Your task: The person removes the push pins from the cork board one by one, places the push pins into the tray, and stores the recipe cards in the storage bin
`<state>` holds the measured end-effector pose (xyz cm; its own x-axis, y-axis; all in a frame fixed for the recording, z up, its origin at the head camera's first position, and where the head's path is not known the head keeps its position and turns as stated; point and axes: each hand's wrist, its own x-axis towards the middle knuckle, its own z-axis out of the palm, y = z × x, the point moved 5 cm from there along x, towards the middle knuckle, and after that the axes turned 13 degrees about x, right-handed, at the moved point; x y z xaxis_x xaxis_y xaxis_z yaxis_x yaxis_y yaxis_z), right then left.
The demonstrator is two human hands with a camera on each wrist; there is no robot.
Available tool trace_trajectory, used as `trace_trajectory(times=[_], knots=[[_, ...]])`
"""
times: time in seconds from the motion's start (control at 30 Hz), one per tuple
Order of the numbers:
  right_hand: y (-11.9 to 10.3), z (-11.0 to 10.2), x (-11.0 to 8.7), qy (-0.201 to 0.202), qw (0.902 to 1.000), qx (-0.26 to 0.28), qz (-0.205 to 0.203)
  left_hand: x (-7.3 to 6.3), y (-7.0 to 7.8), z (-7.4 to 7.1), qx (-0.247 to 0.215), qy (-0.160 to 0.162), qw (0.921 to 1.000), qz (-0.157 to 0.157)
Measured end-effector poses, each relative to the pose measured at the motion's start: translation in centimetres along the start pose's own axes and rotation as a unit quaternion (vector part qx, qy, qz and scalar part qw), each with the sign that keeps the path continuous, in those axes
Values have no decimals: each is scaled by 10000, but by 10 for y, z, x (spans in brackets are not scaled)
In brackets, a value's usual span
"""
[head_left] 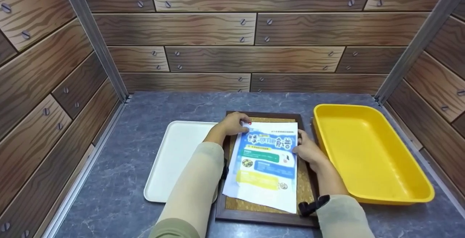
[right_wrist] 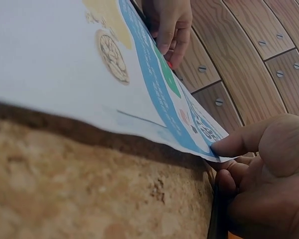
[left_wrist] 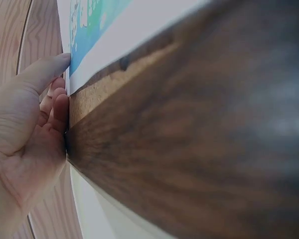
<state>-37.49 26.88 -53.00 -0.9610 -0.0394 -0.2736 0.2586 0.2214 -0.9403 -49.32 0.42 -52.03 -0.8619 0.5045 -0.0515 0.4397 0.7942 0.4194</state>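
A printed paper sheet [head_left: 269, 165] with blue, green and yellow blocks lies over a brown-framed corkboard [head_left: 261, 217], slightly askew. At the sheet's upper left corner, my left hand [head_left: 232, 123] pinches the paper, thumb on top. A small red thing [head_left: 249, 123], likely a pushpin head, shows by its fingertips. My right hand [head_left: 308, 149] pinches the sheet's right edge near the top, thumb on the printed face and fingers beneath. In the right wrist view the sheet's near edge [right_wrist: 89, 122] is lifted above the cork [right_wrist: 89, 184].
Left of the board lies a white tray [head_left: 174, 150], partly behind the left forearm. A deep yellow bin [head_left: 370, 150] stands close on the right. Wood-patterned walls [head_left: 254, 31] enclose the grey marbled tabletop [head_left: 120, 172] at the back and sides.
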Motion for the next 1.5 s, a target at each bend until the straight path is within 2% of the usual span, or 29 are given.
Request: trace_trajectory(times=[0.27,0.53,0.8,1.13,1.5], knots=[[-1,-1,-2,-64,9997,139,-185,3,1,0,-266,-50,9992,-290],[0,-1,-2,-110,9986,491,-158,3,5,-1,-437,182,9973,-560],[0,0,-2,-81,9982,548,-239,4,4,-1,-533,366,9936,-926],[0,0,-2,-86,9983,508,-278,2,6,-1,-613,524,9901,-1145],[1,-1,-2,-45,9986,426,-303,1,7,-2,-710,604,9885,-1190]])
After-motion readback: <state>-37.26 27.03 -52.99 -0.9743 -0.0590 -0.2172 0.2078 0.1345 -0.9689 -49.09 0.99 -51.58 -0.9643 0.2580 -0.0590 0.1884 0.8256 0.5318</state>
